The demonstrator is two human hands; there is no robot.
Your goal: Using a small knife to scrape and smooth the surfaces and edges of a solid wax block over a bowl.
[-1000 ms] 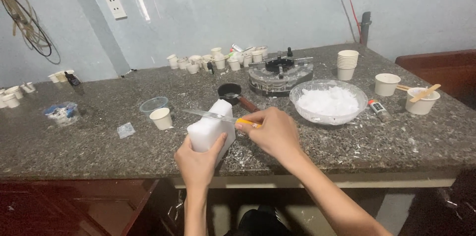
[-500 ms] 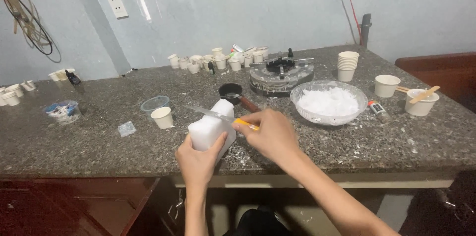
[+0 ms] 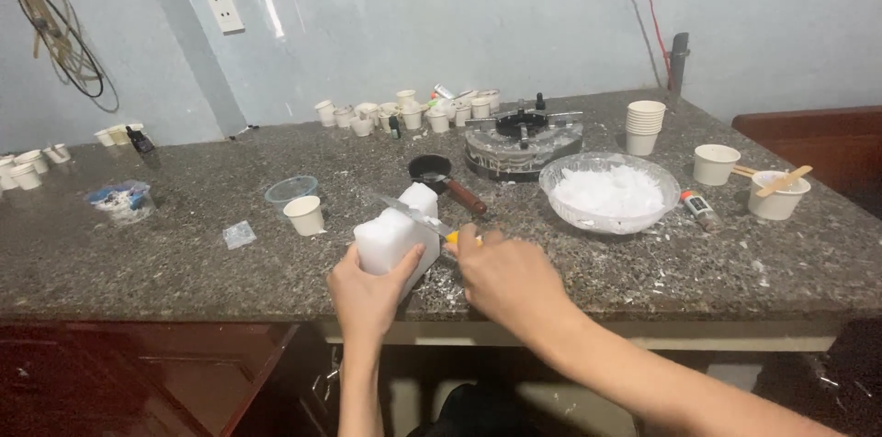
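At the bottom centre we are gripping one white block (image 3: 390,239) with our left hand (image 3: 367,295), fingers wrapped around its near side, right at the tabletop's (image 3: 184,262) front edge. Our right hand (image 3: 505,276) is closing its fingers on one yellow-handled knife (image 3: 418,215), blade lying across the block. One small cup (image 3: 304,215) is standing left of the block, open stone around it. Farther right, one clear bowl (image 3: 609,191) is holding white flakes.
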